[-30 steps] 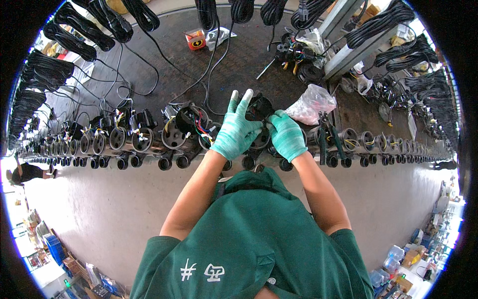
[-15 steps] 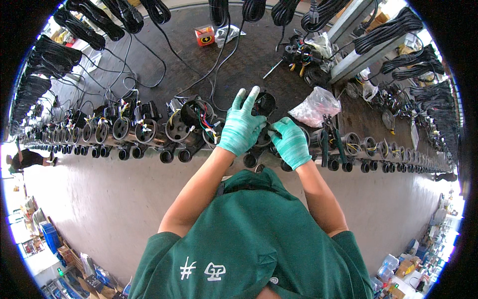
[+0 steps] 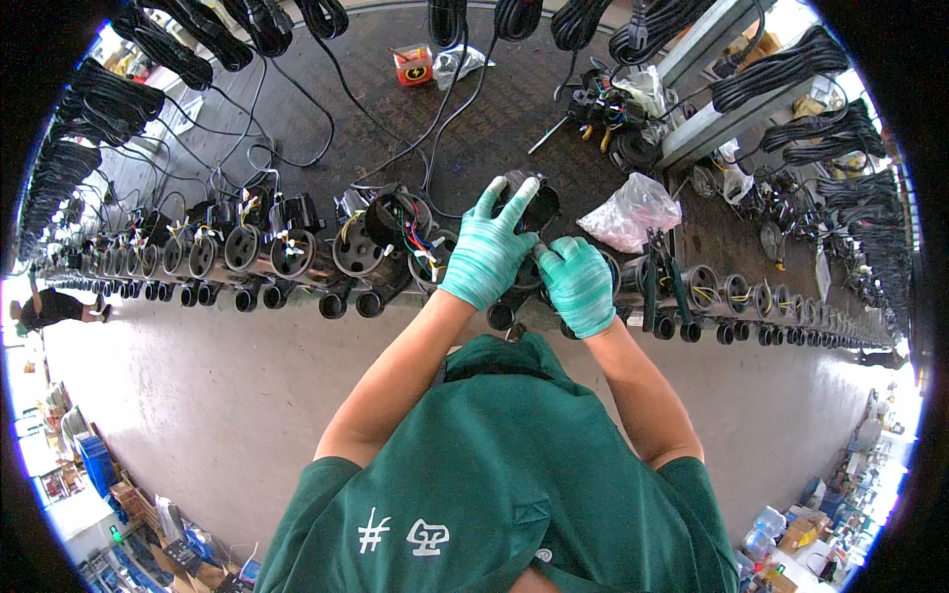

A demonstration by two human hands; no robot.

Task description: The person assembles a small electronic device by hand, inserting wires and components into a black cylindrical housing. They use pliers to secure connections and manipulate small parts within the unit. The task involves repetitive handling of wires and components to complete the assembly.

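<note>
Honestly, the round black housing (image 3: 524,203) is being gripped pretty well: the left hand (image 3: 486,252) in its green glove is wrapped over the near side with the fingers spread and curled around the rim, while the right hand (image 3: 576,285) is closed low against the body just beside it. What the right fingertips are pinching can't be told, since it's hidden behind the gloves. The housing sits at the bench edge (image 3: 415,296), in line with the long row of matching black units (image 3: 247,252), just right of an open one with coloured wires (image 3: 415,242) spilling out.

For this step, the housing should probably be kept braced by the left hand so it isn't twisted while the right works. Loose wires are best kept clear of the rim. The clear plastic bag (image 3: 633,212) is lying near on the right, within easy reach.
</note>
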